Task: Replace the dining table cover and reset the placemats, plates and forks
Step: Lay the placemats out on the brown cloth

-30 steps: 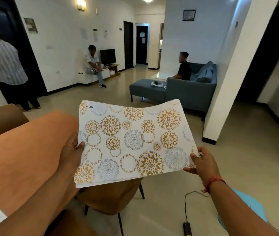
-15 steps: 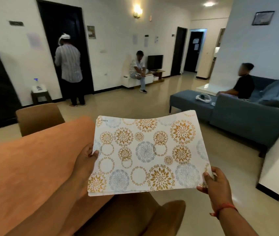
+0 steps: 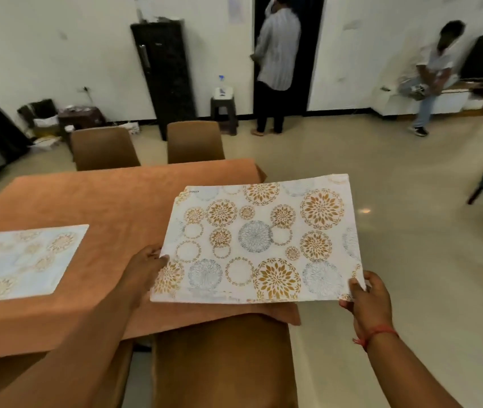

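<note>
Since the earlier frames the view has swung left and tipped down: the sofa has gone from sight, the orange-covered surface (image 3: 110, 207) now fills the middle, and a placemat already lying on it has come into view.

Nearest, a brown chair back (image 3: 222, 360) sits tucked against the near edge of the surface. Just above it both hands carry one patterned placemat (image 3: 260, 240), or possibly a thin stack; the edges are too blurred to tell. The left hand (image 3: 143, 272) grips its near-left corner, fingers underneath and thumb curled at the edge. The right hand (image 3: 367, 298) pinches its near-right corner, thumb on top. The mat's long axis runs left to right, and it hangs partly over the right end of the surface and partly over the floor.

The laid placemat (image 3: 19, 260) rests flat near the left edge of the surface, well apart from the held one. So the free spot, as I judge it, lies left and slightly far of the held mat, and the left hand is the nearer one to it.

Count: two placemats visible, three chairs (two at the far side (image 3: 103, 147), (image 3: 194, 141)), no plates or forks in view.
</note>
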